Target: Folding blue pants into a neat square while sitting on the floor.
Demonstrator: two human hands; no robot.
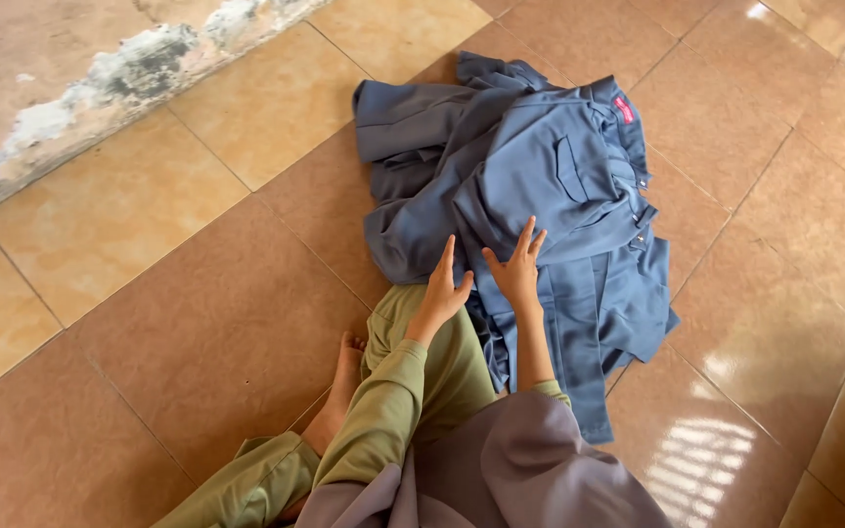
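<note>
Grey-mauve cloth [511,469] — a loose drape hanging from the person's head or shoulders — fills the bottom of the view, and beside it run olive-green sleeves [383,411] and a folded olive-green trouser leg with a bare foot [344,376] tucked on the tile. Just beyond the knee lies the heap of blue-grey garments [540,186], the landmark for everything else: it sits on glossy tan and terracotta floor tiles [188,323], with a flaking, stained wall base [100,78] well away to its left. The left hand [442,288] stands edge-up on the heap's near edge, fingers straight and close together, gripping nothing. The right hand [518,269] lies flat just beside it, fingers spread, pressing the cloth down rather than holding it. Judging by how things lie, the sorting or folding is at an early stage: the topmost piece, a pair of trousers or a skirt with a waistband, small buttons, a welt pocket and a red label [623,110] at the heap's far side, is roughly spread, while the pieces beneath it are bunched and twisted, one sleeve-like strip jutting out to the heap's left and a long pleated panel trailing toward the person. No piece is seen folded flat. The fabric reads as smooth, medium-weight woven uniform cloth — matte, limp, creasing softly — against hard, reflective tile.
</note>
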